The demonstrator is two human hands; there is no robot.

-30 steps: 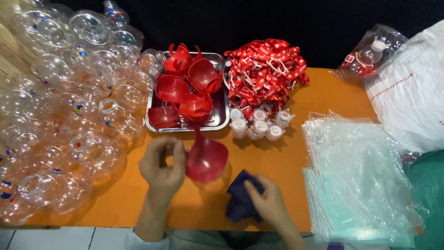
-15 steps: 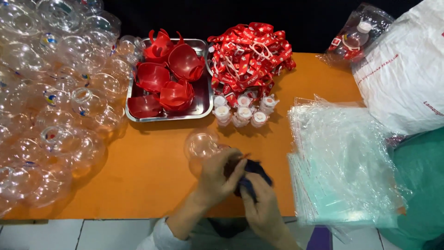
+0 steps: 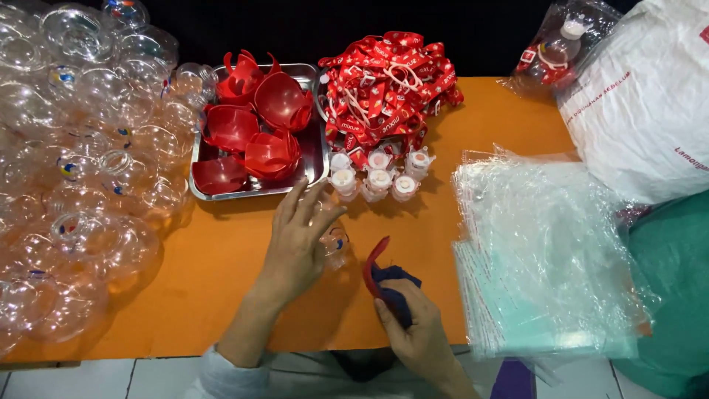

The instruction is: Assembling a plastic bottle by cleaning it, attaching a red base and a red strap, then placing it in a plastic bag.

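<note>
Both hands are seen low over the orange table [image 3: 221,295]. A dark blue cloth [image 3: 395,292] is pinched closed in the right hand [image 3: 417,332], and the cloth is pressed against a red half-shell [image 3: 373,264] that is held on edge inside the grip. The left hand [image 3: 295,247] is spread open, fingers fanned, and is laid over a clear plastic ball [image 3: 336,244] that rests on the table just beside the red piece; whether the ball is actually pinned or only touched cannot be told.

Several slips are judged possible. The clear ball is round and smooth, so it could be rolled away from under the flat palm if pressure is eased, and it would likely be lost among the heap of clear balls [image 3: 81,162] piled at the left. The red half-shell is gripped through cloth only, so it could be squeezed out sideways and dropped.

Just beyond the fingertips, small white-capped bottles [image 3: 378,176] stand upright in a tight cluster; they could be knocked over by a forward reach. The metal tray [image 3: 319,159] of red half-shells sits next to them, touching nothing of the hands. At the right, a stack of clear bags [image 3: 539,258] overhangs the table edge and could be swept off by a sleeve. Farther back, red straps [image 3: 388,81] are heaped loosely.
</note>
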